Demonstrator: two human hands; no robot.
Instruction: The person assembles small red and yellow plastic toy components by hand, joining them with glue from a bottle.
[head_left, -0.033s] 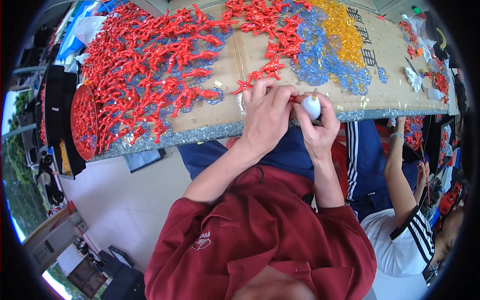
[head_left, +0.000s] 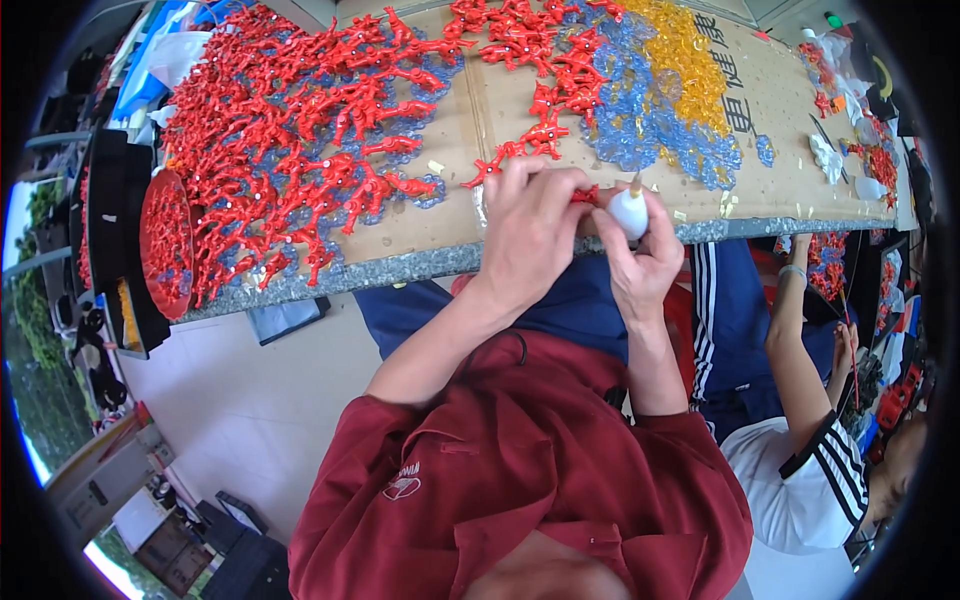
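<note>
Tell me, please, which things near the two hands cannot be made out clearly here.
- Head view: small red plastic piece, partly covered by the left hand.
- Head view: white rounded bottle, partly hidden by the right hand.
- Head view: translucent blue plastic pieces, too small to count.

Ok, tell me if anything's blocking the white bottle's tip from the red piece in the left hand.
Nothing visible does: between the tip of the white bottle in the right hand and the red piece, no loose item shows. The left hand hides part of the piece.
</note>
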